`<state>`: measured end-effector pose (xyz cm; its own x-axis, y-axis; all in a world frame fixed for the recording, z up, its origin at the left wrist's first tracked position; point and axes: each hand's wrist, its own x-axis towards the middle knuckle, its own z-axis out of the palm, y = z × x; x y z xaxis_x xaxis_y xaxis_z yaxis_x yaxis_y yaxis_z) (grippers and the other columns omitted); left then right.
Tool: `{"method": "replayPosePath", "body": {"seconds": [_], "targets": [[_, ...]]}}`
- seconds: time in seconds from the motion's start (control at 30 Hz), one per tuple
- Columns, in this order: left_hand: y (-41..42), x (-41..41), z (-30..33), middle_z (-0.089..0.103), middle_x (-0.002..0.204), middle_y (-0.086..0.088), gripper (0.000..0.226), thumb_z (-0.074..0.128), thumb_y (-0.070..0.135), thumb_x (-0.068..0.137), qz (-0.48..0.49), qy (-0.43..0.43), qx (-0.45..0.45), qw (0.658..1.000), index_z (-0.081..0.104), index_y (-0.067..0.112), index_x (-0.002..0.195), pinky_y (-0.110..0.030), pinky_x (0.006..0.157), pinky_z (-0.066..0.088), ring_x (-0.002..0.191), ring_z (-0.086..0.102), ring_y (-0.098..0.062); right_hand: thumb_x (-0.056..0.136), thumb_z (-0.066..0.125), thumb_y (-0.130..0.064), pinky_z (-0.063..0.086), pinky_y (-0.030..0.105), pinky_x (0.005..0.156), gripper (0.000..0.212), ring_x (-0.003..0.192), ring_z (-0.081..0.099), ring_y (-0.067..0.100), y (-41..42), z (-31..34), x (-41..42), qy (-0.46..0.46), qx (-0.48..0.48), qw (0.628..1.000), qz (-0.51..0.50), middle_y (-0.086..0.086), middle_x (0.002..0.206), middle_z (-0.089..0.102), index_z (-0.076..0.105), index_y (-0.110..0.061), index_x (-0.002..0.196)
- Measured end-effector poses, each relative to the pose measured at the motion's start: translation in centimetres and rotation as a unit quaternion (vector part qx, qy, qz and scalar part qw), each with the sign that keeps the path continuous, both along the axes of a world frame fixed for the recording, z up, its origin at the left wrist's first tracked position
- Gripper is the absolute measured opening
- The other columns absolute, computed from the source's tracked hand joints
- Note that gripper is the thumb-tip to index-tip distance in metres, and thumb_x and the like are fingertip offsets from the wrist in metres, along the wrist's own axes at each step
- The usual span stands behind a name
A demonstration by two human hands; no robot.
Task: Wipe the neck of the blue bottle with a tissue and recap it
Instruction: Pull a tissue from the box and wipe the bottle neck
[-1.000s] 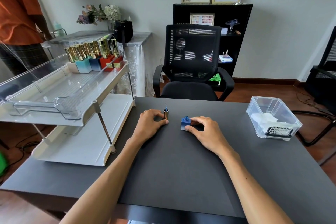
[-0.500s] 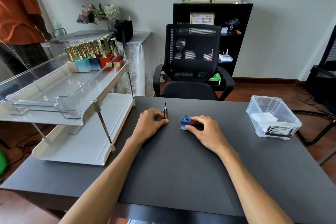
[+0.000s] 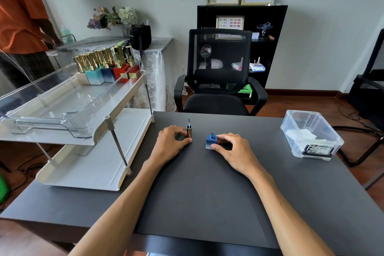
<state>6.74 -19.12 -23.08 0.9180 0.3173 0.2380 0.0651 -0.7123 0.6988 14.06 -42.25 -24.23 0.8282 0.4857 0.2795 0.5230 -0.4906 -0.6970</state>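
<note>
A blue bottle [image 3: 211, 141] and gold cap [image 3: 189, 131] stand on the dark grey table [image 3: 207, 193].

The blue bottle [image 3: 211, 141] is a small square block, darker at the top and paler toward its base; it stands upright and uncapped, its short round neck open; its gold cap [image 3: 189, 131] stands inverted just to the left, thin brush pointing straight up; white tissues [image 3: 300, 136] lie in a clear box at the right.
</note>
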Motion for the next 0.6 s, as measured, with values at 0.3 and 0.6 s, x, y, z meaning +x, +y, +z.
{"method": "replayPosePath", "body": {"seconds": [0.3, 0.6], "targets": [[-0.1, -0.2, 0.1, 0.068, 0.121, 0.005, 0.019, 0.080, 0.034, 0.081, 0.010, 0.013, -0.006, 1.000, 0.076, 0.026, 0.098, -0.035, 0.104, 0.045, 0.117, 0.058, -0.013, 0.088, 0.071, -0.046, 0.044, 0.025, 0.086, 0.036, 0.104, 0.056, 0.006, -0.1, 0.2, -0.1, 0.004, 0.003, 1.000, 0.004, -0.016, 0.101, 0.068, 0.070, -0.028, 0.120], [-1.5, -5.1, 2.0, 0.069, 0.107, 0.004, 0.038, 0.076, 0.039, 0.082, 0.082, 0.031, 0.068, 0.994, 0.067, 0.021, 0.114, -0.034, 0.091, 0.052, 0.099, 0.064, -0.013, 0.089, 0.069, -0.048, 0.042, 0.021, 0.084, 0.038, 0.106, 0.055, 0.004, -0.2, 0.3, -0.1, 0.018, -0.006, 1.000, 0.008, -0.016, 0.104, 0.067, 0.069, -0.028, 0.121]]}}
